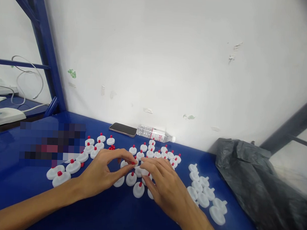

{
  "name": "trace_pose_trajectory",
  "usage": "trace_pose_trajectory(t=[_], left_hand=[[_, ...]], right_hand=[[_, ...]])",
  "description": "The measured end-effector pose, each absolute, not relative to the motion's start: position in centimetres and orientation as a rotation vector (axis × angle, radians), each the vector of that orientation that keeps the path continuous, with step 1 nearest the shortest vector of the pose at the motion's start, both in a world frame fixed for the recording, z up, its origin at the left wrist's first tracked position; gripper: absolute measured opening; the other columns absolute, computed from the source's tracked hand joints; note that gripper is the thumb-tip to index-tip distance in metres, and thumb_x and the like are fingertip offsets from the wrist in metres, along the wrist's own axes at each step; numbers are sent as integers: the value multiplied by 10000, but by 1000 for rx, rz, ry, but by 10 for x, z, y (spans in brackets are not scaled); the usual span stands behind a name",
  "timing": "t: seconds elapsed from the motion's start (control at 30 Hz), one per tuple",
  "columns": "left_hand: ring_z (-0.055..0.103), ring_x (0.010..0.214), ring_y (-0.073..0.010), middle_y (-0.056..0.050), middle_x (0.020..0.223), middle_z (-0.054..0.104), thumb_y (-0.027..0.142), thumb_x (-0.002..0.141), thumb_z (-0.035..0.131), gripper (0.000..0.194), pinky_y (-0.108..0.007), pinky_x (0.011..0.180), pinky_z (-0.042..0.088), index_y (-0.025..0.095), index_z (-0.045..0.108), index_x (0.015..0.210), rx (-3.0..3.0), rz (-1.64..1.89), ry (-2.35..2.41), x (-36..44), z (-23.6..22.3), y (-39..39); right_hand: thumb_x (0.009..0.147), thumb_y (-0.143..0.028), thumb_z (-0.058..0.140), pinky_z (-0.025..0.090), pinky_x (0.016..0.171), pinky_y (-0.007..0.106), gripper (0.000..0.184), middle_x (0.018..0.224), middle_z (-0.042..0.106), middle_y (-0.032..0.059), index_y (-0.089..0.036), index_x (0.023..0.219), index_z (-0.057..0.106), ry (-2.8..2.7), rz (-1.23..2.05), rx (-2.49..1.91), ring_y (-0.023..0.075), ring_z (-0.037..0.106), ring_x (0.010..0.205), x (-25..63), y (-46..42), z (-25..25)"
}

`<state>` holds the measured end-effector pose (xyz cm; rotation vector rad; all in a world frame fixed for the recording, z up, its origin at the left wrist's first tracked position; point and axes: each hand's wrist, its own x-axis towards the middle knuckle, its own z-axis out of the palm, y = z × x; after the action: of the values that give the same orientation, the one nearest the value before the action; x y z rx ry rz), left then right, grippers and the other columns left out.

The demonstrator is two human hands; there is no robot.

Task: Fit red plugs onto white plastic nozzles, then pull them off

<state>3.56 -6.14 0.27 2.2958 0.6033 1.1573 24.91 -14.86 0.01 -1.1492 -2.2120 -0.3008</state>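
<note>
My left hand [105,168] has its thumb and index finger closed in a pinch around a white disc-shaped piece with a red tip [135,161]. Facing it, my right hand [165,182] has bent fingers, its thumb apart from the index finger and no held piece visible. Beneath and around both hands stand several more white discs with red-capped stems [138,189], some partly covered by my fingers. A small heap of loose red caps [112,147] lies behind my left hand.
More red-capped discs [73,166] stand at the left. Plain white discs without red [203,199] lie at the right, beside a black plastic bag [252,178]. A phone [122,129] and a clear bottle [156,133] lie along the wall on the blue table [102,214].
</note>
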Motion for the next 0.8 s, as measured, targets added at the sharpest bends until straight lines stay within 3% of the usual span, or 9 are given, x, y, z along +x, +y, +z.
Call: trace_pose_trajectory(t=[0.53, 0.8], left_hand=[[670, 703, -142, 32, 818, 738, 421, 905, 666, 170, -266, 709, 544, 252, 692, 904, 2380, 1081, 605, 35, -2, -57], [600, 787, -151, 12, 864, 678, 303, 999, 536, 119, -278, 748, 483, 250, 639, 975, 2632, 1074, 476, 31, -16, -52]], right_hand=[[945, -130, 580, 558, 944, 408, 238, 1206, 717, 58, -195, 1174, 575, -2198, -413, -1075, 224, 649, 1063, 248, -151, 5], [958, -155, 560, 571, 926, 407, 221, 1230, 712, 50, -200, 1174, 568, -2209, -451, -1045, 222, 665, 1042, 245, -152, 3]])
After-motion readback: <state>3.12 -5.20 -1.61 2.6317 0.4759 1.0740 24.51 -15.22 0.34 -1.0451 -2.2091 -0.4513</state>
